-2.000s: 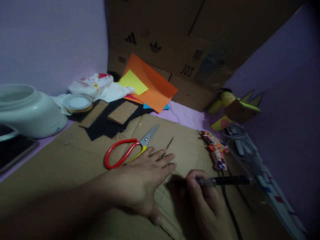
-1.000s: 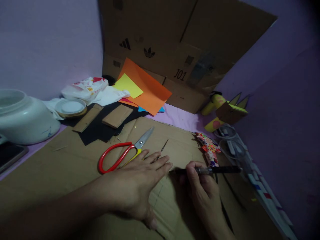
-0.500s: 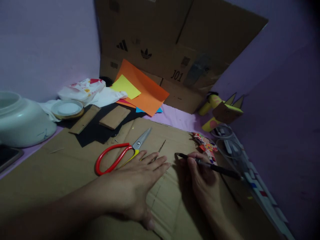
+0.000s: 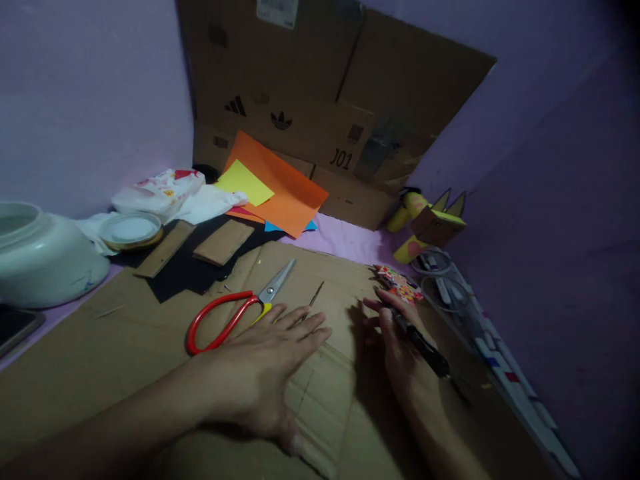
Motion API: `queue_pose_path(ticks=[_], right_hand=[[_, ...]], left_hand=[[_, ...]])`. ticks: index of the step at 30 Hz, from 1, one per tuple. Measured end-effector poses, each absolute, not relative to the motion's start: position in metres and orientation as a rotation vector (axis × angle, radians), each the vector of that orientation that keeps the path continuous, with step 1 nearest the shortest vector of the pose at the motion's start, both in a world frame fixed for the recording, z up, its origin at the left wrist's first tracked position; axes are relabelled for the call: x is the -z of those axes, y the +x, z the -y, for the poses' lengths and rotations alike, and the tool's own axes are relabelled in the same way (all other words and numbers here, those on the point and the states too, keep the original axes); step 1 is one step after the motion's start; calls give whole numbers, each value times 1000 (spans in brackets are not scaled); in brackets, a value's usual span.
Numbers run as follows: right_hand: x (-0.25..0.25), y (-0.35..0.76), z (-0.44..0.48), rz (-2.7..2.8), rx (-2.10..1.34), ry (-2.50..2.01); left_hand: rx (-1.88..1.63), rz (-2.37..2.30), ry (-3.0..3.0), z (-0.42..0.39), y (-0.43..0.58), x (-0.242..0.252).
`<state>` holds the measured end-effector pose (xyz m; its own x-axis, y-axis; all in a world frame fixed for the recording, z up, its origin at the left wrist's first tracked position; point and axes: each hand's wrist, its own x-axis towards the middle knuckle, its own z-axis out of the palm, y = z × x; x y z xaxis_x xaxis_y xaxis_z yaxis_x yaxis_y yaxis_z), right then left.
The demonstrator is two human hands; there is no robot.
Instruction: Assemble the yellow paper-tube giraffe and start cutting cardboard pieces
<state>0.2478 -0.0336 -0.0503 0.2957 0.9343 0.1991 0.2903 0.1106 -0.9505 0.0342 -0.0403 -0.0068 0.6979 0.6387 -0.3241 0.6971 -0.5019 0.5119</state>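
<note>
My left hand (image 4: 265, 373) lies flat with spread fingers on a sheet of brown cardboard (image 4: 330, 387) that carries faint pencil-like lines. Under its fingertips, a thin dark stick-like thing (image 4: 316, 293) points away from me. Red-handled scissors (image 4: 225, 320) rest just left of those fingers, blades partly apart. In my right hand (image 4: 400, 340) is a black pen (image 4: 423, 347), its rear end slanting down to the right; the fingers hide its tip. Just beyond that hand lies a small floral-patterned piece (image 4: 400, 283).
Orange paper (image 4: 295, 193), a yellow sheet (image 4: 245, 181) and cardboard strips (image 4: 224, 242) lie at the back. On the left stand a white jar (image 4: 50, 260) and a lid (image 4: 131, 230). A yellow cardboard figure (image 4: 425, 223) and a power strip (image 4: 505, 373) are at right.
My right hand has turned the pen, so its tip no longer shows and its rear end points more toward me. My left hand stays flat. The whole view has shifted slightly.
</note>
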Motion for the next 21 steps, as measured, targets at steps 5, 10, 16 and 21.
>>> queue_pose_path(ticks=[5,10,16,21], right_hand=[[43,251,41,1146,-720,-1376],[39,256,52,1297,-705,-1378],[25,258,59,1637,-518,-1453],[21,255,69,1729,-522,-1586]], left_hand=[[44,-1036,2287,44,31,1],[-259,-1302,2253,42,23,-9],[-286,-1419,2138,50,24,-15],[-292,-1627,2120,54,23,-15]])
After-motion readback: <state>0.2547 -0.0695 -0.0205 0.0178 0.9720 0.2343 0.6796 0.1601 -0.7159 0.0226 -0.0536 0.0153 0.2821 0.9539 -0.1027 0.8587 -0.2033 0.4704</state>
